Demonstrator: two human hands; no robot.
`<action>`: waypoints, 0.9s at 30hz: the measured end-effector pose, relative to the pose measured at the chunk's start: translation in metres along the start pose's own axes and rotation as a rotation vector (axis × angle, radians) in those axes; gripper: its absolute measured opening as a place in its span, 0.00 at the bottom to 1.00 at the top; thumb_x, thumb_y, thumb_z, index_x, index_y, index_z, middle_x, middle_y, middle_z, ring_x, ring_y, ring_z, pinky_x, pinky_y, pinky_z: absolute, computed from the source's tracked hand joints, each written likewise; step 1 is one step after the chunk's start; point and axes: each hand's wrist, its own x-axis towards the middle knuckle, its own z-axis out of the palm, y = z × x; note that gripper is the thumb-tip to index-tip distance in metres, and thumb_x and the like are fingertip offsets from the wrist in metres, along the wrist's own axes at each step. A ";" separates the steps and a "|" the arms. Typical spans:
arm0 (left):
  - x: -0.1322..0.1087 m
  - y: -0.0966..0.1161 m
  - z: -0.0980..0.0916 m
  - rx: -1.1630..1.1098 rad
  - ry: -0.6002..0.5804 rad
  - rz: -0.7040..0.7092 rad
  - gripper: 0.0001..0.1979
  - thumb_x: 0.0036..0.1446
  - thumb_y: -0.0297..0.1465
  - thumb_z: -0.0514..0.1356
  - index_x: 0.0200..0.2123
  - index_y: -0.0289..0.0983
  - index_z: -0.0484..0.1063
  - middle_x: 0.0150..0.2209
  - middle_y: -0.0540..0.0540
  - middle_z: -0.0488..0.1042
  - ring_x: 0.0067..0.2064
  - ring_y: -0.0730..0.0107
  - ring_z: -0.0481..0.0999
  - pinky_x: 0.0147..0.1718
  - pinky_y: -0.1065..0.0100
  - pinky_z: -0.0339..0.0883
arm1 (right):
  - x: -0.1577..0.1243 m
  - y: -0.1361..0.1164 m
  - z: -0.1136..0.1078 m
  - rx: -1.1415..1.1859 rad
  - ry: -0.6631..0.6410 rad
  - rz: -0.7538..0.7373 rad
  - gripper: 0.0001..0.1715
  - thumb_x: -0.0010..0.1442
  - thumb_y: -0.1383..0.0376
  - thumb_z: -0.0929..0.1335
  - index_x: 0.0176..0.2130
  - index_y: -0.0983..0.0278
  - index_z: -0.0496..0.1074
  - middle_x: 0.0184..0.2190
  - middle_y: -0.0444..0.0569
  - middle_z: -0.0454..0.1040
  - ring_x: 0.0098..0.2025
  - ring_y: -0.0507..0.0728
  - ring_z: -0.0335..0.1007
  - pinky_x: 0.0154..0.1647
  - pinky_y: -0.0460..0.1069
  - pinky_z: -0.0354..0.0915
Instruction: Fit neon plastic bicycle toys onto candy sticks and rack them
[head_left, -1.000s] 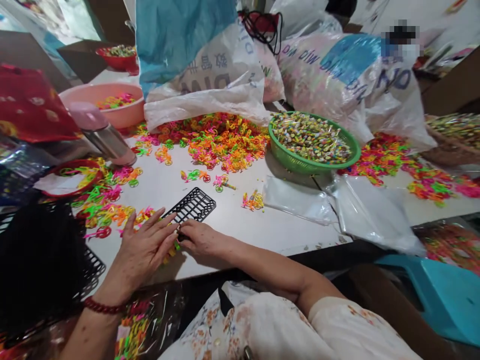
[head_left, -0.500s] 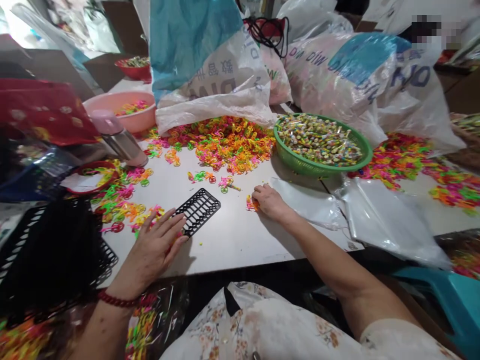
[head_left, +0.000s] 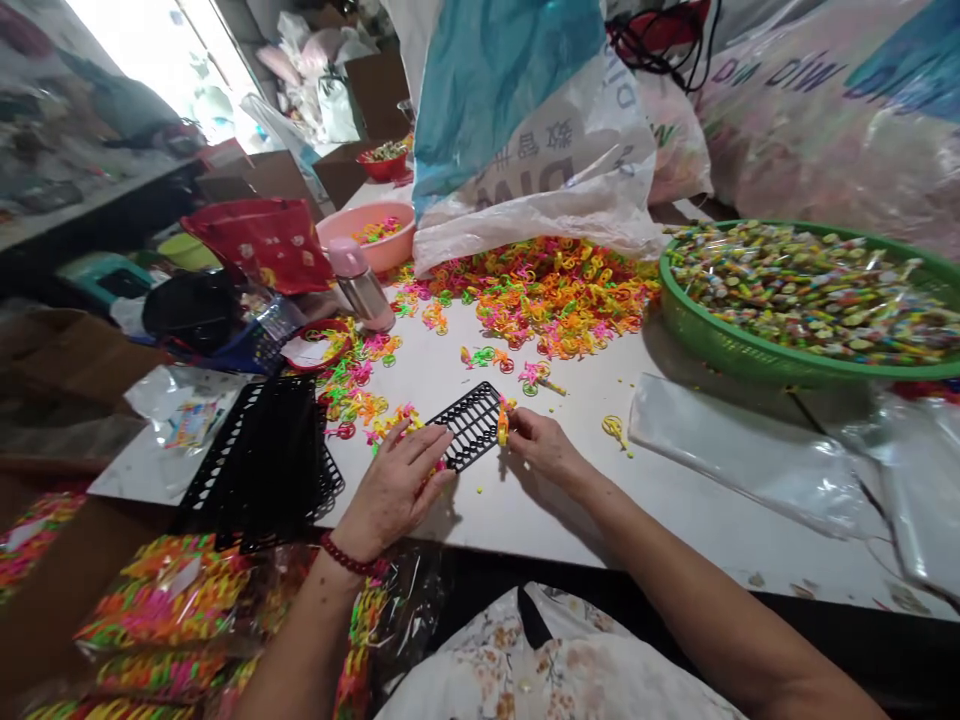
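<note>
My right hand (head_left: 549, 448) pinches a small yellow-orange plastic toy piece (head_left: 503, 424) at the right end of a black slotted plastic tray (head_left: 469, 425). Over the tray's left end lies my left hand (head_left: 396, 485), its fingers stretched out. A bit of pink and yellow shows beside its thumb; whether the hand touches it is hidden. Loose bright toy pieces with wheel-like rings (head_left: 360, 405) lie beyond the left hand. A lone yellow piece (head_left: 613, 430) rests on the white table (head_left: 525, 520), right of my right hand.
Black trays (head_left: 262, 460) are stacked at left. A green basket (head_left: 750, 335) of wrapped sticks stands at right, near clear plastic bags (head_left: 735, 460). A large sack (head_left: 525, 130) spills toy pieces at the back. A flask (head_left: 362, 285) and pink basin (head_left: 409, 240) stand back left.
My right hand has moved left to the tray's right end with the plastic piece. A yellow piece now shows near the clear bags. The camera view has turned left.
</note>
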 end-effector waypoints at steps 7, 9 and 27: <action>-0.004 -0.004 -0.002 -0.118 0.095 -0.055 0.24 0.65 0.31 0.52 0.63 0.41 0.58 0.62 0.40 0.65 0.65 0.60 0.61 0.63 0.49 0.56 | 0.019 -0.020 0.026 -0.044 -0.075 -0.217 0.09 0.57 0.70 0.63 0.31 0.64 0.73 0.30 0.47 0.72 0.34 0.54 0.66 0.37 0.48 0.60; -0.003 -0.009 -0.002 -0.112 0.153 -0.106 0.24 0.66 0.31 0.50 0.65 0.41 0.56 0.64 0.40 0.63 0.67 0.60 0.57 0.64 0.49 0.56 | 0.027 -0.023 0.031 -0.058 -0.051 -0.224 0.08 0.57 0.69 0.64 0.29 0.64 0.72 0.28 0.46 0.71 0.33 0.54 0.65 0.36 0.48 0.59; 0.008 -0.018 0.007 0.047 -0.024 -0.235 0.28 0.68 0.36 0.44 0.69 0.37 0.44 0.70 0.37 0.48 0.70 0.58 0.49 0.65 0.48 0.46 | 0.081 -0.033 0.076 -0.415 -0.372 -0.397 0.09 0.58 0.70 0.65 0.37 0.67 0.76 0.33 0.52 0.78 0.34 0.55 0.70 0.34 0.46 0.59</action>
